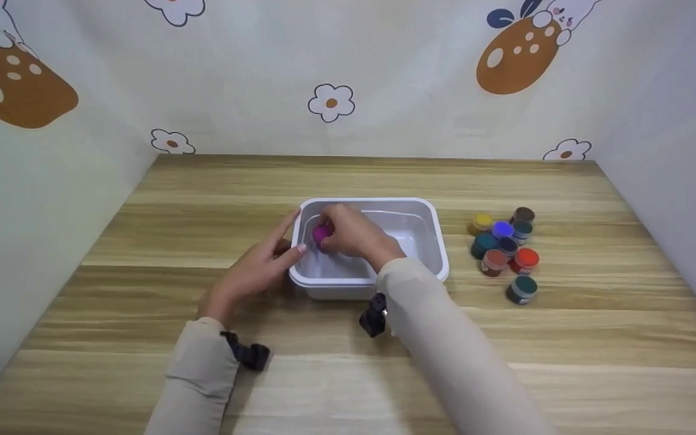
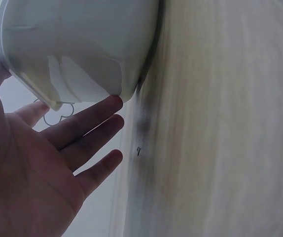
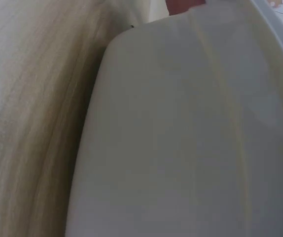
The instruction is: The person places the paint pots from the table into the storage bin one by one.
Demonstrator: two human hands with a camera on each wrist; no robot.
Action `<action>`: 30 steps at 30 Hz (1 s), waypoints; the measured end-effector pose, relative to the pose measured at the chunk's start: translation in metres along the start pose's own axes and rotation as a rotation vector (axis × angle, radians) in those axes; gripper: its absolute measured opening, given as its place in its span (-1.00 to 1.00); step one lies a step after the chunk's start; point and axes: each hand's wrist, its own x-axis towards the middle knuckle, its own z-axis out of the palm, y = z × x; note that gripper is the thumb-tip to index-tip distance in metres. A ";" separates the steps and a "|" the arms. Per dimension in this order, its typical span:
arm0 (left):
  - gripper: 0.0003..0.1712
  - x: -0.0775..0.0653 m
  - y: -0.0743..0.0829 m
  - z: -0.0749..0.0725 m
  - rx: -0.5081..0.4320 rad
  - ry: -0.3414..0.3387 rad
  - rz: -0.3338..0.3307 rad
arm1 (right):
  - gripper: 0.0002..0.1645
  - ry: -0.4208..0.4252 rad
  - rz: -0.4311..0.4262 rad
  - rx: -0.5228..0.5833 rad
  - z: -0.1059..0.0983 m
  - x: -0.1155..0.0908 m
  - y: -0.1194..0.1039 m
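Note:
A white plastic tub (image 1: 378,282) stands on the wooden table. My right hand (image 1: 357,232) reaches over its near rim and pinches a small paint jar with a purple lid (image 1: 322,234) inside, at the left end. Most of that jar is hidden by the fingers. At the tub's left end, my left hand (image 1: 257,266) rests its thumb and a finger against the rim. Its other fingers are spread and nearly straight beside the tub wall (image 2: 82,49) in the left wrist view. Only the tub's outer side (image 3: 156,123) fills the right wrist view; the right hand is not seen there.
Right of the tub, several small paint jars stand clustered, among them a yellow-lidded jar (image 1: 481,223), a blue-lidded jar (image 1: 502,229) and a red-lidded jar (image 1: 525,260). A dark green-lidded jar (image 1: 522,289) sits nearest. A patterned backdrop (image 1: 251,90) rises behind the table.

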 end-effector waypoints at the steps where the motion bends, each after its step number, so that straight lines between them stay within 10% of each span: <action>1: -0.18 0.000 0.000 0.000 0.003 0.002 0.002 | -0.62 0.003 -0.005 -0.013 0.001 0.001 -0.001; 16: -0.17 0.001 -0.001 0.001 0.037 -0.008 0.026 | -0.57 -0.003 -0.007 -0.049 -0.003 -0.005 0.003; 30: -0.17 0.001 0.000 -0.001 0.045 0.002 0.002 | -0.57 0.178 -0.143 0.128 -0.065 -0.059 0.029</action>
